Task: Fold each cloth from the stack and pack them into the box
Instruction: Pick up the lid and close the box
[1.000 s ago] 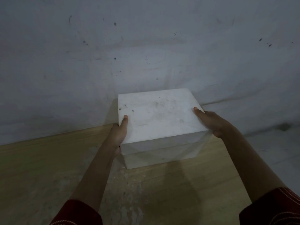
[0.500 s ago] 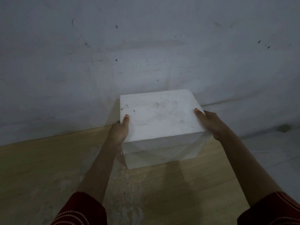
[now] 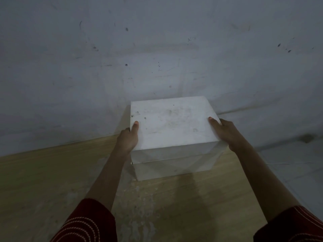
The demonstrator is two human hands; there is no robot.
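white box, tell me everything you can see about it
The white box is a plain rectangular carton, cardboard by its look, with a scuffed, speckled lid sitting over the base; a seam runs across the front. It stands upright on the wooden surface close to the grey wall. The left hand and right hand grip its opposite sides, thumbs on top.

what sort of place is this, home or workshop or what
Likely a dim, bare indoor corner, perhaps a storeroom; I cannot tell more. A scuffed grey wall meets a pale wooden surface, and a lidded white box sits there, gripped by the left hand and right hand.
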